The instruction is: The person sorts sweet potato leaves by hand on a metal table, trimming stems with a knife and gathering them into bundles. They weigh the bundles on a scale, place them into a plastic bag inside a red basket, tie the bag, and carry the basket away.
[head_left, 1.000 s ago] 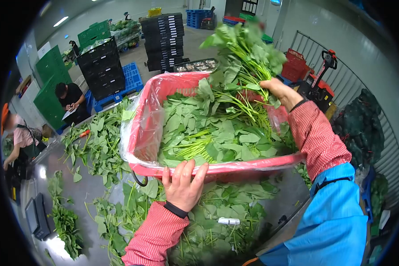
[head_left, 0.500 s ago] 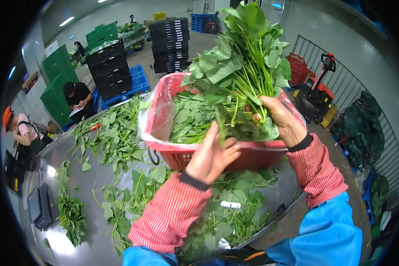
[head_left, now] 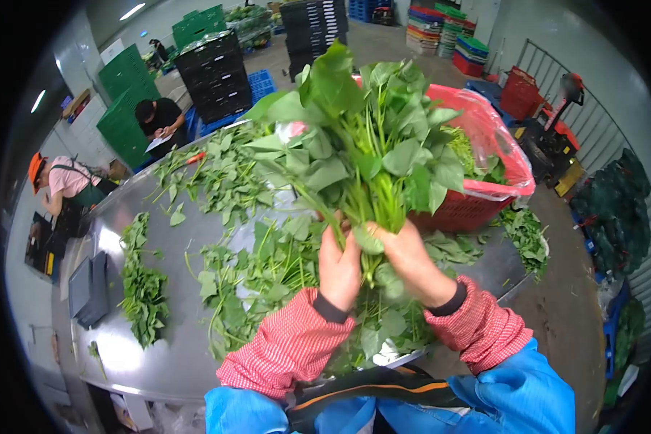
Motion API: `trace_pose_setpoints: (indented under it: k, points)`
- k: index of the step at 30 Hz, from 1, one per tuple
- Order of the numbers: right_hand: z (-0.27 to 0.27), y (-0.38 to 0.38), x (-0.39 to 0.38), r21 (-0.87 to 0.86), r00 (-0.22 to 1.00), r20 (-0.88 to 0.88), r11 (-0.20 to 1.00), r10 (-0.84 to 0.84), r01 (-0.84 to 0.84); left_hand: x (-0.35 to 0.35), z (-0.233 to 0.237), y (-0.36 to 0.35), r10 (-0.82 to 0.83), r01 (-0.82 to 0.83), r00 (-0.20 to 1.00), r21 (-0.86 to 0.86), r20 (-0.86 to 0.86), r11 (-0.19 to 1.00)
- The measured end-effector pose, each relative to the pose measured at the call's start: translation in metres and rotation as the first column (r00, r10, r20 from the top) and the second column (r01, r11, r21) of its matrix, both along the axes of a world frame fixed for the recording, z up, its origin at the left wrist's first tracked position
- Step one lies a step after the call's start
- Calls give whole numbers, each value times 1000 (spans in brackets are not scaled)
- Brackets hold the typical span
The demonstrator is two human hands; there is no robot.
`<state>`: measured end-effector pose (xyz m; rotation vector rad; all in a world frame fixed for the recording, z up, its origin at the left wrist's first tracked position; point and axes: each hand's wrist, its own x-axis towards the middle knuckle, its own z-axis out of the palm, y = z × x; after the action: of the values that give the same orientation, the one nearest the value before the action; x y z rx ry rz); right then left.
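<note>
A large bunch of leafy green stems (head_left: pixel 372 173) stands upright before me, leaves at the top and stems pointing down. My right hand (head_left: pixel 412 264) is closed around the lower stems. My left hand (head_left: pixel 340 267) closes on stems at the left side of the same bunch, its fingertips partly hidden by leaves. Behind the bunch, to the right, sits a red plastic crate (head_left: pixel 477 206) lined with clear film, with more greens inside; the bunch covers its left part. Loose greens (head_left: pixel 260 278) lie on the metal table (head_left: pixel 177 271) below my hands.
At the table's left are a grey tray (head_left: pixel 88 289) and a strip of greens (head_left: pixel 145 282). An orange-red object (head_left: pixel 195 157) lies among the far leaves. Two people are beyond the left edge. Black crates (head_left: pixel 210 76) and a pallet jack (head_left: pixel 553 137) stand farther off.
The bunch has come down and left from above the crate to in front of me. My left hand, previously spread apart from it, now grips its stems. The view has shifted, with the crate farther right.
</note>
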<state>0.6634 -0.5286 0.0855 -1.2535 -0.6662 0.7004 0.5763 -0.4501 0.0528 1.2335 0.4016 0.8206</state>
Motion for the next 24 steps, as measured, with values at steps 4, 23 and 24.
trace_pose_setpoints:
  k: [4,23,24]
  points:
    - [-22,18,-63,-30,985,-57,986,161,-163,-74,-41,1,135,-133,990,44,-49,990]
    - [-166,1,-103,-120,574,-695,716,434,-688,-201,-38,41,379,593,646,749,-662,296]
    - [-162,4,-112,-143,622,-601,698,502,-701,-192,-31,38,366,570,752,820,-548,57]
